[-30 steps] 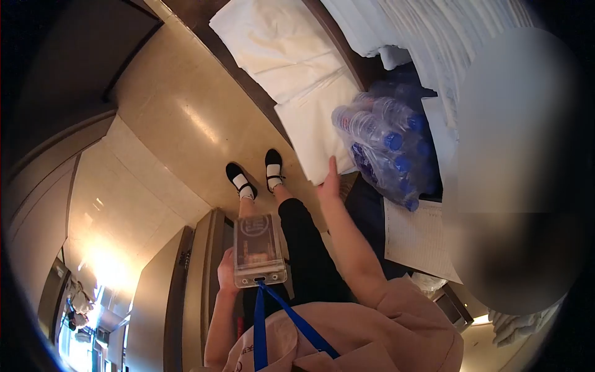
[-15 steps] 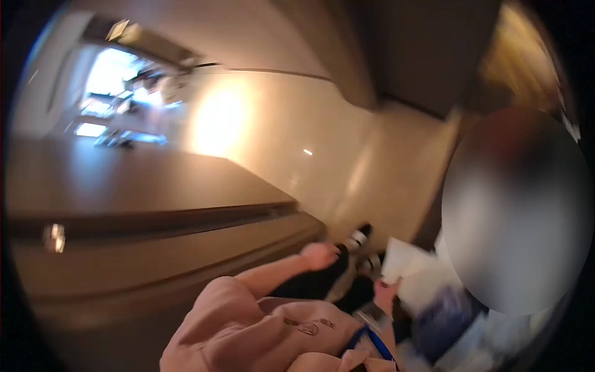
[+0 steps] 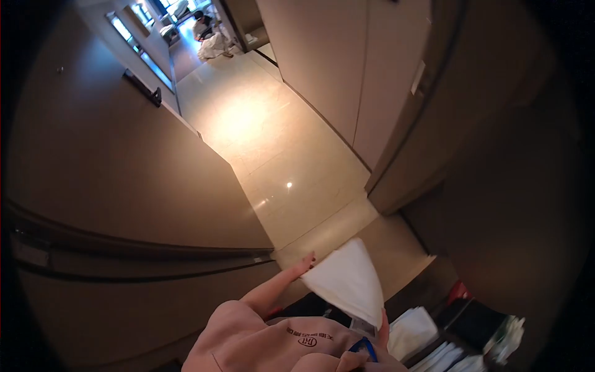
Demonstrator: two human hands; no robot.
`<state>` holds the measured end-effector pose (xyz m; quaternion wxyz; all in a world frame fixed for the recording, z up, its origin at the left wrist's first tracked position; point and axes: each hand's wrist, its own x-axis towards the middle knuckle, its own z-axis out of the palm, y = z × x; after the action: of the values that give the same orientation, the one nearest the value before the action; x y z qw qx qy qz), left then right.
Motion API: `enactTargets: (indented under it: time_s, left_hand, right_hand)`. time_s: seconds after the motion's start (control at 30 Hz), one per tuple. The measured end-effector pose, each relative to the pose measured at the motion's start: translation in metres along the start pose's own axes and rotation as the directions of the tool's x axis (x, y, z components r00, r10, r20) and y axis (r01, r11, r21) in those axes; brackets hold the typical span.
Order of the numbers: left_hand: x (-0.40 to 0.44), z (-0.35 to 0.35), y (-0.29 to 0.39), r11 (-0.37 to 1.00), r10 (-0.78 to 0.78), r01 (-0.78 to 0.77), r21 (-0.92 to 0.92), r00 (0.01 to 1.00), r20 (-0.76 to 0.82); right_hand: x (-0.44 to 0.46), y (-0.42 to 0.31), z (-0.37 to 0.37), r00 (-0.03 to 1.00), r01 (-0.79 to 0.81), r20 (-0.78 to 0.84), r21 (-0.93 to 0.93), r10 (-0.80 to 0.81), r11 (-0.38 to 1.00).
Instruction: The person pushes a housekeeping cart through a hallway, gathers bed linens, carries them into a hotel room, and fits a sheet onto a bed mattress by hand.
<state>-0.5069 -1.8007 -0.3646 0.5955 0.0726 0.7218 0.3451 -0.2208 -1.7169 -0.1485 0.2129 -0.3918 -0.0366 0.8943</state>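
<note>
A folded white cloth (image 3: 348, 279) is spread in front of my body, at the lower middle of the head view. My right hand (image 3: 383, 328) grips its lower right edge, with most of the fingers hidden. By the cloth's left corner is my left hand (image 3: 305, 265), its fingers stretched out. Whether that hand touches the cloth or only lies against its edge, I cannot tell.
A brown door (image 3: 142, 180) stands at left. Ahead runs a pale tiled floor (image 3: 297, 204) beside light wall panels (image 3: 334, 68). At lower right are stacked white linens (image 3: 412, 328) and a black bag-like item (image 3: 474, 322). A person (image 3: 203, 28) is far down the corridor.
The view has swung round to face the corridor. The white cloth has come from my right side to in front of me. My left hand has moved from apart to beside it.
</note>
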Motion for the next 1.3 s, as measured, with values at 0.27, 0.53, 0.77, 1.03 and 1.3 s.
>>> enactTargets:
  time_s: [0.27,0.53,0.77,1.03,1.3]
  left_hand:
    - [-0.029,-0.094,0.114,0.277,0.165,-0.075,-0.958,0.986,-0.029]
    - [-0.048,-0.178,0.158,0.261,0.178,-0.267,-0.928,0.958,-0.226]
    - [0.145,-0.355,0.225,0.484,0.010,-0.122,-0.867,0.991,-0.134]
    - [0.187,-0.597,0.433,0.555,0.138,-0.484,-0.676,0.856,-0.499]
    - [0.168,-0.819,0.513,0.246,-0.216,-0.760,-0.601,0.561,-0.799]
  right_hand:
    - [0.138,-0.092,0.195,0.906,-0.304,-0.029,-0.739,0.423,0.601]
    - [0.305,-0.110,0.400,0.719,0.215,-0.017,-0.945,0.694,-0.246]
    - [0.433,-0.075,0.536,0.859,0.025,0.024,-1.000,0.511,0.005]
    - [0.568,-0.040,0.713,0.883,-0.212,0.033,-0.862,0.467,0.461]
    - [0.775,0.075,0.977,0.736,-0.205,-0.015,-0.958,0.677,0.202]
